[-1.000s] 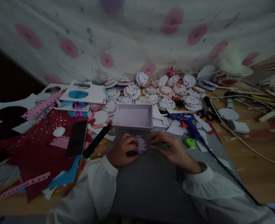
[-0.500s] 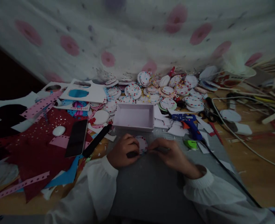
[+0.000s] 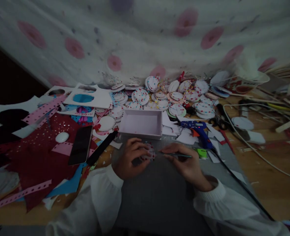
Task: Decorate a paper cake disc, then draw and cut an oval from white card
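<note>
My left hand [image 3: 130, 159] grips a small round white disc with coloured dots [image 3: 149, 153], holding it just above the grey mat [image 3: 157, 193]. My right hand [image 3: 184, 164] holds a thin pen-like tool [image 3: 178, 154] whose tip points left toward the disc's edge. Both hands sit just in front of an open white box [image 3: 141, 123]. White sleeves cover both arms.
A pile of dotted discs [image 3: 174, 96] lies behind the box. A blue glue gun [image 3: 196, 128] with a cord lies at the right, scissors [image 3: 218, 119] beyond it. A dark phone [image 3: 81, 144] rests on red sheet material at the left. A bowl [image 3: 245, 80] stands far right.
My right hand has drawn back a little to the right, and the thin tool now shows clearly. My left hand has turned the disc and covers more of it.
</note>
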A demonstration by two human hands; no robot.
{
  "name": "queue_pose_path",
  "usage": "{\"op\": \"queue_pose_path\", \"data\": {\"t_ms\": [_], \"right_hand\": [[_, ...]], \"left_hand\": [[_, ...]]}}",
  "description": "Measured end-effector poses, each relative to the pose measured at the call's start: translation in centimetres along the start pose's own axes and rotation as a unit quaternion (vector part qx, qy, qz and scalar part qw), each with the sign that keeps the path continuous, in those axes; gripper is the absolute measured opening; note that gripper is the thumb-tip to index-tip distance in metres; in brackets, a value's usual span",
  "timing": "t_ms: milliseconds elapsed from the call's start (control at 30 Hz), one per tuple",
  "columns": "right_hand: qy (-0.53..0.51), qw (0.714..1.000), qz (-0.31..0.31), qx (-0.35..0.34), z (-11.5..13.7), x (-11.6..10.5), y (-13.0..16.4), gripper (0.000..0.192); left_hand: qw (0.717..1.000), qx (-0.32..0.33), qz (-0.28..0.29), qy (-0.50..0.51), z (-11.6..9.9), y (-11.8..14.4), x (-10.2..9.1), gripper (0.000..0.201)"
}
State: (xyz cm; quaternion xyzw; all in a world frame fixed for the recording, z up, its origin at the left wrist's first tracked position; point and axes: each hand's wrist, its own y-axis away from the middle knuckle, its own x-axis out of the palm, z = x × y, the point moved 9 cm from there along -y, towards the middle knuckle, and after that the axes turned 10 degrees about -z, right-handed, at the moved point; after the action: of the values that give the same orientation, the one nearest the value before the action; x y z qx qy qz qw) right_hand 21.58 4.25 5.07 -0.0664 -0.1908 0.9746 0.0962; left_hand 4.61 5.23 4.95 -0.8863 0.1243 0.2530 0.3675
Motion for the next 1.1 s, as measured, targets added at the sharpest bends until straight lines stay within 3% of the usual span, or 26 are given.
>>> {"op": "queue_pose_path", "data": {"t_ms": [100, 467, 667, 867, 1100], "right_hand": [[-0.004, 1.000, 0.004, 0.000, -0.1, 0.2, 0.1, 0.009], [0.007, 1.000, 0.009, 0.023, -0.6, 0.5, 0.5, 0.011], [0.004, 0.998, -0.013, 0.053, -0.8, -0.1, 0.1, 0.012], [0.006, 0.997, 0.003, 0.071, -1.2, 0.2, 0.1, 0.015], [0.009, 0.998, -0.003, 0.066, -1.1, -0.1, 0.1, 0.017]], "left_hand": [[0.999, -0.008, -0.042, 0.007, -0.2, -0.1, -0.5, 0.011], [0.998, -0.039, -0.052, 0.017, 0.6, -0.2, -0.8, 0.010], [0.998, -0.044, -0.042, 0.020, 0.6, -0.2, -0.7, 0.012], [0.999, -0.035, -0.022, 0.020, 0.7, 0.0, -0.3, 0.012], [0.999, -0.044, -0.018, 0.023, 0.9, 0.1, -0.3, 0.014]]}}
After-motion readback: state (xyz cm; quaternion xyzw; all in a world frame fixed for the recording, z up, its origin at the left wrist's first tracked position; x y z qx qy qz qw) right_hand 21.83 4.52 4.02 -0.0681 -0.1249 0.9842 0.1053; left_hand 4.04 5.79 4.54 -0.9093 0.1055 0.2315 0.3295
